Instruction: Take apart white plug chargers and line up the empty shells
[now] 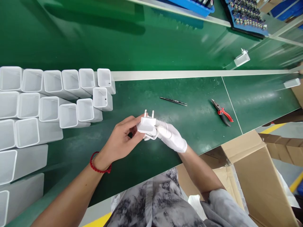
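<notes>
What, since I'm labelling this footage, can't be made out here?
All in the head view:
Gloved right hand: fingers partly hidden behind the white two-pin plug.
Blue bin: cut off by the top edge.
Bottom-left white casing: cut off by the left edge.
Tweezers: markings too small.

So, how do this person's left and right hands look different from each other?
The left hand is bare, while the right hand wears a white glove. A red bracelet circles the left wrist; no bracelet shows on the right. The left hand is at the left side of the white plug, the right hand at its right. Both are holding it.
</notes>
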The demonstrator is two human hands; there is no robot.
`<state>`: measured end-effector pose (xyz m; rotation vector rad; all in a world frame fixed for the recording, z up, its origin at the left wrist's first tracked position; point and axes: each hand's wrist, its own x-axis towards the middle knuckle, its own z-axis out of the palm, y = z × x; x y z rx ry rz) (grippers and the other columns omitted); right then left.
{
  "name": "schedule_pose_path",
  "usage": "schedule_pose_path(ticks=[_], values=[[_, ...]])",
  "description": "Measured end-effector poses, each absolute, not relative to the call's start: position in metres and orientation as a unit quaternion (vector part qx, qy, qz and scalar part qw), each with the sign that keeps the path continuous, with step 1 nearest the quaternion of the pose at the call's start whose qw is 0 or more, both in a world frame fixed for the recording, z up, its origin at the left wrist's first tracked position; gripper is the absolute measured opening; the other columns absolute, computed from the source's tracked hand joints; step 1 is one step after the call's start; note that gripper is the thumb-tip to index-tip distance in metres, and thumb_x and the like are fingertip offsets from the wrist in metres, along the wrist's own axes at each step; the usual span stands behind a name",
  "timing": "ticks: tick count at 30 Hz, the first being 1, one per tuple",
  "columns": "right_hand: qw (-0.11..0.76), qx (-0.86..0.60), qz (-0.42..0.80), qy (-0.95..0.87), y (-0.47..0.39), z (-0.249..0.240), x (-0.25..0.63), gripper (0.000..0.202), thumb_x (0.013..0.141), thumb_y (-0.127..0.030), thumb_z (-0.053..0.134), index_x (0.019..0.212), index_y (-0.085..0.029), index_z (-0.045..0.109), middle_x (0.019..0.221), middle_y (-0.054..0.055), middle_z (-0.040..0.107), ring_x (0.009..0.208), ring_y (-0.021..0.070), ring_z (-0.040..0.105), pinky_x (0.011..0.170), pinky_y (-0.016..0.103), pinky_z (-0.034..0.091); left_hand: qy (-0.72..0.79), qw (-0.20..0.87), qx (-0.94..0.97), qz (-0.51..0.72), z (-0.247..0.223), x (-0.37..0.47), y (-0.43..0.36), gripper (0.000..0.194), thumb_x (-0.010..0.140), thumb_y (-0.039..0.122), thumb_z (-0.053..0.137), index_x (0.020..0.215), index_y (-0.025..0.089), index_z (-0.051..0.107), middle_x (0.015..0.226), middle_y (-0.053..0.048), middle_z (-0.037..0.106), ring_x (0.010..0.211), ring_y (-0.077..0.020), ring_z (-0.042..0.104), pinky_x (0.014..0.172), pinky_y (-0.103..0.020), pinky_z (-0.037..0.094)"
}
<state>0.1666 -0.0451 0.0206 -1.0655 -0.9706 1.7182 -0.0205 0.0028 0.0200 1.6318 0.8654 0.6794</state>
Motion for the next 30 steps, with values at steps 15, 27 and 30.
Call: schedule_pose_path(ticks=[15,27,30], values=[[0.387,-0.583,0.425,-0.575,-0.05,0.037,0.16,0.041,0.079,-0.045,0.071,0.109,-0.02,0.063,0.089,0.004,0.065,0.073,0.0174,0.061,0.074,0.034,0.055,0.432,0.484,0.689,0.324,0.028,-0.02,-0.002,0.045,0.085,0.051,0.064,0.115,0.018,0.07,0.068,0.001,0.056,0.054,-0.0102,0.047,0.051,-0.024,0.041],[0.508,-0.444,0.68,-0.287,-0.03,0.046,0.176,0.046,0.081,-0.048,0.049,0.12,-0.026,0.056,0.113,0.007,0.062,0.054,0.011,0.04,0.04,0.022,0.034,0.402,0.104,0.743,0.525,0.019,-0.037,0.008,0.031,0.084,0.014,0.062,0.114,0.023,0.064,0.079,-0.004,0.061,0.067,-0.0174,0.057,0.067,-0.033,0.048],[0.506,-0.443,0.692,-0.262,-0.028,0.047,0.174,0.044,0.079,-0.048,0.054,0.116,-0.025,0.059,0.112,0.006,0.062,0.061,0.0114,0.049,0.043,0.021,0.04,0.456,-0.009,0.763,0.457,0.016,-0.041,0.012,0.044,0.08,0.021,0.067,0.123,0.016,0.059,0.102,-0.016,0.063,0.098,-0.035,0.059,0.082,-0.049,0.046]])
